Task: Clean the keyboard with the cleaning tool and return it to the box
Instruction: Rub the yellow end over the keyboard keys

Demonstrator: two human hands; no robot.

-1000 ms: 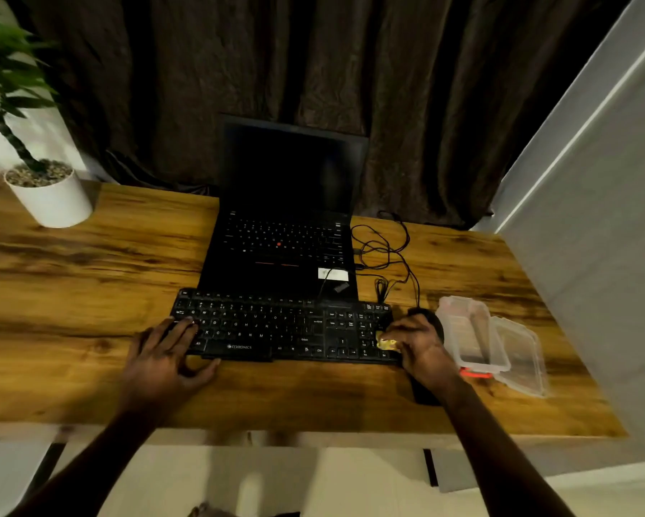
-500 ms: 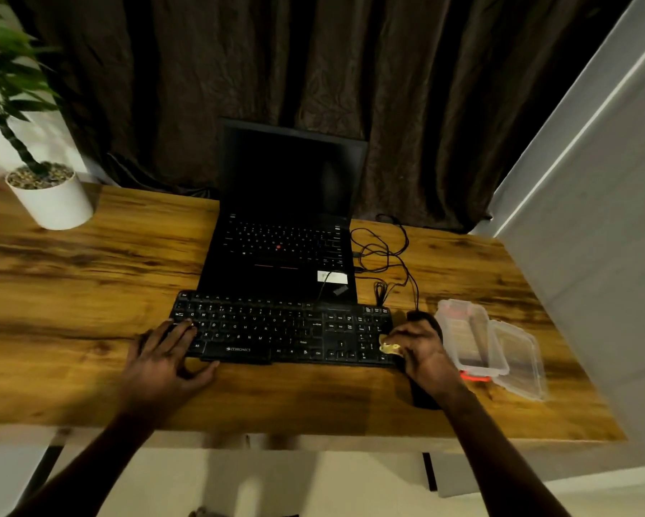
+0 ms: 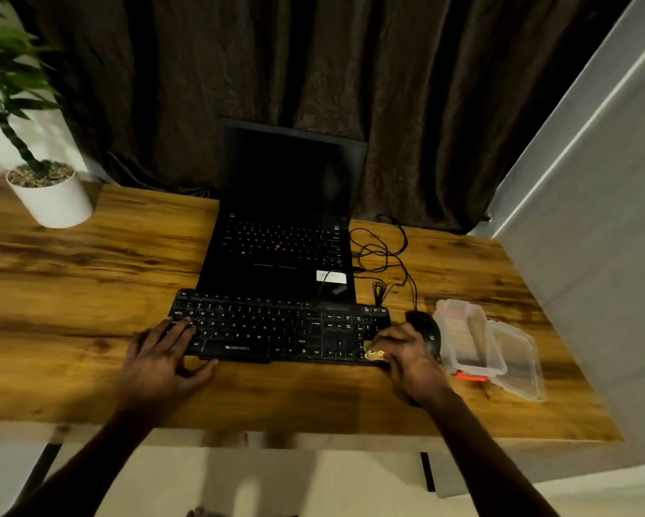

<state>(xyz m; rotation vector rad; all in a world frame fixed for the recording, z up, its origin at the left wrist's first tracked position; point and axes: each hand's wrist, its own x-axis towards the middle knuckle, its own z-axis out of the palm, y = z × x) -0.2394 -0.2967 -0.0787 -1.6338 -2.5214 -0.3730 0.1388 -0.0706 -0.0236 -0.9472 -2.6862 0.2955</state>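
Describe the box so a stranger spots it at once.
Go to the right end of the wooden desk. Just right of the black mouse sits the box: a clear, open plastic tub with a red clip on its near edge, its lid lying alongside.

I read "ZEBRONICS" on the black keyboard (image 3: 276, 330), below its space bar. The white sticker (image 3: 331, 276) on the laptop (image 3: 276, 251) is too blurred to read.

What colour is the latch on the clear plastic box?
The latch is red, clearest in the head view.
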